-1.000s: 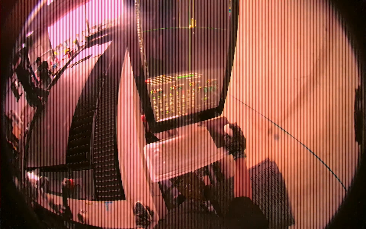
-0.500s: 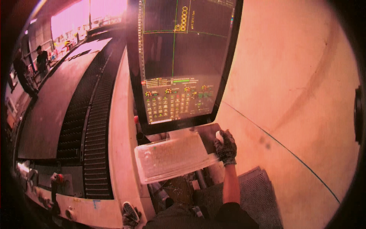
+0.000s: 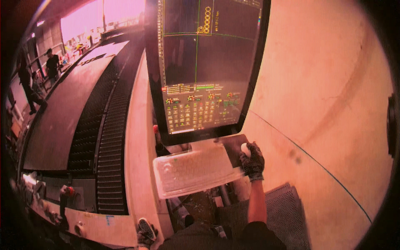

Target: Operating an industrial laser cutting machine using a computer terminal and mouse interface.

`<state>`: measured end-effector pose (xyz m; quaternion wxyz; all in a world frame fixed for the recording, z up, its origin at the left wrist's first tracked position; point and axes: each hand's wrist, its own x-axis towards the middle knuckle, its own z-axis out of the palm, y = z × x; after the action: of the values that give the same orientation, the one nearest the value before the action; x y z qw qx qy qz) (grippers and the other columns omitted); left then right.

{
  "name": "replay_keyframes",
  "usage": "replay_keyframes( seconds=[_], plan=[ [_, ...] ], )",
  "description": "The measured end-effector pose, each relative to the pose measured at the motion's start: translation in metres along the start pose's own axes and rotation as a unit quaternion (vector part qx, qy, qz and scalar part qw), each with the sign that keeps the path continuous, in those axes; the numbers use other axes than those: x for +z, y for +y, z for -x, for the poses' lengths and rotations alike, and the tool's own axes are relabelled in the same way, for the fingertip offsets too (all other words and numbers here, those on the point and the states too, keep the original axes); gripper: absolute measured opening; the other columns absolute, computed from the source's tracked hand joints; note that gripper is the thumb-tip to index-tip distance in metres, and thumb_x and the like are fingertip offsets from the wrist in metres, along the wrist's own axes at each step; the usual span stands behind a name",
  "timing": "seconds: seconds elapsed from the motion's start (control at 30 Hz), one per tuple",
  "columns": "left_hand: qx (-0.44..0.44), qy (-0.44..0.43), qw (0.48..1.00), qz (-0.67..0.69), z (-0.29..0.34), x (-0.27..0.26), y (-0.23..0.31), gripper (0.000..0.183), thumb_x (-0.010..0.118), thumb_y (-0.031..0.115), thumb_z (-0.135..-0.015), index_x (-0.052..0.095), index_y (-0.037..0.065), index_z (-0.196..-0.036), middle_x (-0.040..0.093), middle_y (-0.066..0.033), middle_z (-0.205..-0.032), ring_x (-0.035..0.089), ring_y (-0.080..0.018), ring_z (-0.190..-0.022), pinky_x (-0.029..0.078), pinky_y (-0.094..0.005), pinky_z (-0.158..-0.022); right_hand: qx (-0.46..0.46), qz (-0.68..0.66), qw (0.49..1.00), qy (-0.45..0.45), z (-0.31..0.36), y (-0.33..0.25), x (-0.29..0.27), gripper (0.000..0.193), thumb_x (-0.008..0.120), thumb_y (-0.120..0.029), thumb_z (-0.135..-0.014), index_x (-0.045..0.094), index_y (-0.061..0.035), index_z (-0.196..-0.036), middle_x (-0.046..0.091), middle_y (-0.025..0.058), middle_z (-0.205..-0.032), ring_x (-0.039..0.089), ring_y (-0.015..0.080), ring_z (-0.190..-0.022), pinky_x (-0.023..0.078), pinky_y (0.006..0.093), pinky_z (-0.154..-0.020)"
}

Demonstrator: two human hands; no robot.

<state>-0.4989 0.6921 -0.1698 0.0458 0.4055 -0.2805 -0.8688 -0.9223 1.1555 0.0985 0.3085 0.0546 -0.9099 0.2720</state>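
My right hand (image 3: 252, 161), in a dark patterned glove, curls over a white computer mouse (image 3: 245, 148). The mouse is on a dark pad (image 3: 234, 146) at the right end of a keyboard shelf. Left of it lies a pale keyboard under a whitish cover (image 3: 196, 168). Above the shelf stands a tall monitor (image 3: 208, 62) with a dark drawing screen, yellow circles, green lines and rows of icons. My left hand (image 3: 146, 233), gloved too, rests low on the pale machine ledge; its fingers are too unclear to read.
To the left stretches a long machine bed with a large metal sheet (image 3: 62, 121) and dark slatted strips (image 3: 112, 158). People (image 3: 52, 64) stand beyond it. A thin cable (image 3: 308, 154) crosses the floor on the right. A perforated dark mat (image 3: 287, 212) lies below my right forearm.
The whole view has shifted slightly, so everything sits a little further right. My right hand stays on the mouse. The small pointer on the screen has moved left.
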Motion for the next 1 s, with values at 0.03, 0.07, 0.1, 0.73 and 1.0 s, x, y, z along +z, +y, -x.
replay_keyframes(
  seconds=[0.03,0.07,0.1,0.73,1.0],
  plan=[
    [0.000,0.000,1.000,0.002,0.000,0.000,0.001,0.042,0.047,0.039,-0.105,0.050,0.023,-0.143,0.065,-0.0045,-0.127,0.061,-0.0268,-0.118,0.049,-0.0507,-0.100,-0.013,0.019,1.000,0.009,0.000,0.000,0.000,0.047,0.084,-0.024,-0.076,0.069,-0.0132,-0.120,0.066,0.0231,-0.129,0.063,0.0395,-0.121,0.051,0.0474,-0.103],
    [-0.001,0.000,1.000,0.004,0.000,0.001,0.001,0.042,0.047,0.039,-0.105,0.050,0.023,-0.143,0.065,-0.0046,-0.127,0.061,-0.0269,-0.118,0.049,-0.0508,-0.100,-0.027,0.048,0.998,0.016,0.000,-0.001,0.000,0.048,0.084,-0.024,-0.076,0.068,-0.0135,-0.120,0.066,0.0232,-0.129,0.063,0.0394,-0.121,0.051,0.0475,-0.103],
    [-0.002,0.001,1.000,0.004,0.000,0.001,0.002,0.042,0.047,0.039,-0.105,0.050,0.023,-0.143,0.065,-0.0046,-0.127,0.061,-0.0270,-0.118,0.049,-0.0510,-0.100,-0.029,0.040,0.999,0.018,0.000,-0.001,0.000,0.047,0.083,-0.024,-0.077,0.069,-0.0128,-0.120,0.066,0.0239,-0.130,0.063,0.0396,-0.121,0.051,0.0473,-0.104],
    [-0.019,0.003,1.000,0.017,-0.004,0.010,0.011,0.043,0.048,0.038,-0.104,0.050,0.023,-0.144,0.065,-0.0061,-0.127,0.061,-0.0289,-0.119,0.049,-0.0529,-0.101,0.016,0.077,0.997,-0.005,-0.002,-0.014,-0.008,0.049,0.081,-0.028,-0.079,0.070,-0.0144,-0.125,0.063,0.0234,-0.136,0.061,0.0386,-0.124,0.049,0.0469,-0.106],
    [-0.021,0.003,0.999,0.023,-0.004,0.013,0.013,0.043,0.049,0.037,-0.104,0.050,0.023,-0.144,0.065,-0.0067,-0.128,0.061,-0.0297,-0.119,0.049,-0.0537,-0.101,0.025,0.111,0.993,-0.030,-0.002,-0.018,-0.013,0.053,0.079,-0.032,-0.081,0.067,-0.0165,-0.130,0.060,0.0232,-0.141,0.060,0.0381,-0.126,0.049,0.0468,-0.105]
  ],
)
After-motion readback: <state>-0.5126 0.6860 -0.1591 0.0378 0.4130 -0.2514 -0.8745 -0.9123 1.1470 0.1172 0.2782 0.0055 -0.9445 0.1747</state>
